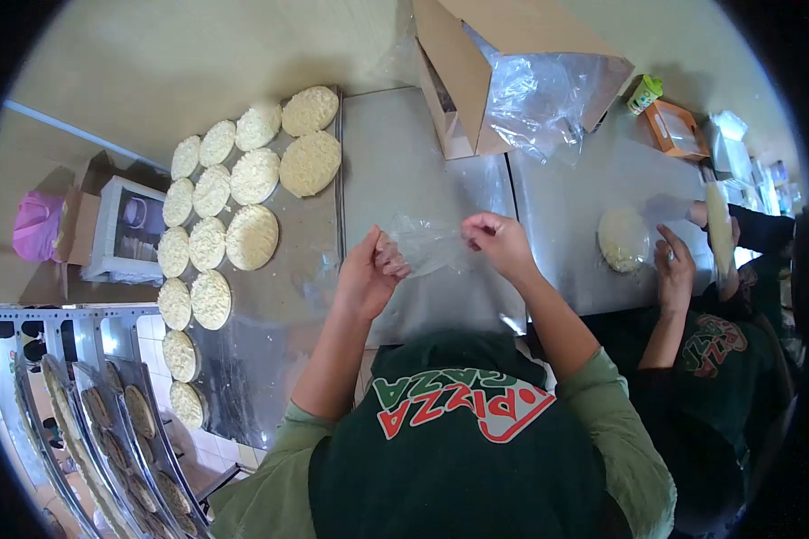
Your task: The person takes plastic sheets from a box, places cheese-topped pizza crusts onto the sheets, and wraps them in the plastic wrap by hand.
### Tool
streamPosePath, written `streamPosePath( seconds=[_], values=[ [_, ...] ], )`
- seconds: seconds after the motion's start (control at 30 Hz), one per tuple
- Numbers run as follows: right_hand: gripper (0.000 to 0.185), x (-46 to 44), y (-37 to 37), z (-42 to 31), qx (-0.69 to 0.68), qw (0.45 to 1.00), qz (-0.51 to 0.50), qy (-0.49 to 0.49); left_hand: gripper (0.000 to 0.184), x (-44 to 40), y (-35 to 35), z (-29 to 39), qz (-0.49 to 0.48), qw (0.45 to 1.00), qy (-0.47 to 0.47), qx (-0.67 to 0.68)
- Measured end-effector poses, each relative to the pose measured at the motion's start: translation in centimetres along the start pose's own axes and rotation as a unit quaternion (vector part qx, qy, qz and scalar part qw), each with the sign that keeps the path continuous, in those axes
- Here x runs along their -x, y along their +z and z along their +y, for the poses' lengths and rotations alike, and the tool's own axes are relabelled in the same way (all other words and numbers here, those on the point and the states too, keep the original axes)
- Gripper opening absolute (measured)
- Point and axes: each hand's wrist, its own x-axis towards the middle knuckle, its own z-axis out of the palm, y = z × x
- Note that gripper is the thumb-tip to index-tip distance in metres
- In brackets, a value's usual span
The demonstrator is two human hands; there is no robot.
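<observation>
A thin, clear plastic bag [431, 250] is stretched between my two hands above the steel table. My left hand [373, 271] has its fingers curled closed on the bag's left side. At the other side, my right hand [502, 244] pinches the bag's edge between thumb and fingertips. Nothing can be made out inside the bag. To the left of my hands, several pizza bases topped with grated cheese [252, 250] lie in rows on the table.
A cardboard box [557, 31] with clear plastic bags [539, 108] spilling out stands at the back. On the right, a co-worker's hand [674, 269] is near a wrapped pizza [624, 241]. A rack [90, 404] of round bases stands at lower left. An orange box [674, 130] sits back right.
</observation>
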Motion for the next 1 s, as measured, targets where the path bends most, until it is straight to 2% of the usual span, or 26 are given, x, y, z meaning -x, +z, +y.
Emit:
streamPosePath(
  seconds=[0.03,0.07,0.13,0.23,0.27,0.33,0.37,0.4,0.43,0.5,0.53,0.6,0.63,0.67,0.7,0.8,0.83,0.87,0.9,0.97,1.0],
  values=[
    [0.008,-0.1,0.4,0.1,-0.029,0.999,-0.008,0.013,0.025,-0.1,-0.5,-0.4,0.001,0.999,0.009,-0.040],
    [0.008,-0.1,1.4,0.2,-0.140,0.989,0.017,0.046,0.027,-0.4,-0.7,-1.5,0.086,0.986,0.063,-0.127],
    [0.009,0.7,5.0,-1.9,-0.356,0.925,0.069,0.111,0.032,-1.1,1.0,-3.9,0.250,0.908,0.165,-0.293],
    [0.009,3.8,7.3,-1.6,-0.493,0.846,-0.128,0.155,0.035,-0.7,2.4,-4.4,0.258,0.935,0.113,-0.217],
    [0.013,2.2,6.9,-2.0,-0.415,0.857,0.198,0.233,0.037,0.2,2.5,-2.3,0.244,0.963,-0.004,-0.115],
    [0.012,-0.7,-1.0,6.2,-0.391,0.881,0.188,0.191,0.036,0.6,-0.8,0.1,0.187,0.976,-0.015,-0.114],
    [0.013,-0.2,-3.8,7.2,-0.361,0.887,0.215,0.190,0.036,0.4,-2.1,0.1,0.161,0.980,-0.019,-0.112],
    [0.013,0.4,-4.7,7.5,-0.340,0.886,0.224,0.221,0.033,0.0,-2.7,-0.8,0.185,0.980,-0.039,-0.058],
    [0.013,0.7,-5.2,8.3,-0.233,0.926,0.238,0.175,0.032,-0.4,-2.9,-2.0,0.236,0.967,-0.017,-0.098],
    [0.016,1.0,-6.1,10.4,-0.016,0.964,0.257,0.071,0.030,-1.3,-3.5,-4.3,0.329,0.926,0.026,-0.183],
    [0.017,1.4,-7.4,11.5,0.125,0.954,0.270,0.034,0.027,-1.5,-5.4,-5.2,0.324,0.912,0.033,-0.248],
    [0.021,2.7,-10.1,13.6,0.396,0.875,0.275,-0.042,0.023,-1.7,-9.9,-6.8,0.310,0.873,0.046,-0.374],
    [0.021,3.3,-10.4,13.3,0.392,0.879,0.270,-0.018,0.020,-1.8,-10.2,-7.3,0.328,0.786,0.153,-0.501],
    [0.022,4.0,-11.1,12.9,0.389,0.882,0.265,0.008,0.017,-2.1,-10.5,-7.9,0.332,0.672,0.255,-0.611],
    [0.022,4.4,-11.5,12.1,0.385,0.885,0.261,0.032,0.015,-2.2,-10.4,-8.3,0.322,0.536,0.348,-0.699],
    [0.021,5.0,-11.4,11.3,0.363,0.890,0.274,0.029,0.016,-2.2,-3.3,-9.8,0.086,0.507,0.366,-0.775],
    [0.023,5.1,-11.7,11.5,0.369,0.889,0.271,0.026,0.015,-3.0,-3.3,-11.2,-0.038,0.538,0.345,-0.768],
    [0.025,5.1,-12.1,11.8,0.376,0.887,0.268,0.022,0.042,-4.2,-4.9,-13.2,-0.102,0.562,0.257,-0.780],
    [0.027,5.1,-12.6,11.9,0.383,0.885,0.266,0.016,0.055,-4.5,-4.2,-14.2,-0.085,0.516,0.209,-0.827],
    [0.027,5.0,-14.6,12.3,0.399,0.879,0.248,0.082,0.080,-4.8,-2.5,-15.4,-0.051,0.416,0.107,-0.902],
    [0.028,5.0,-15.7,12.3,0.408,0.874,0.239,0.115,0.087,-4.9,-1.4,-15.0,-0.046,0.402,0.065,-0.912]
  ],
)
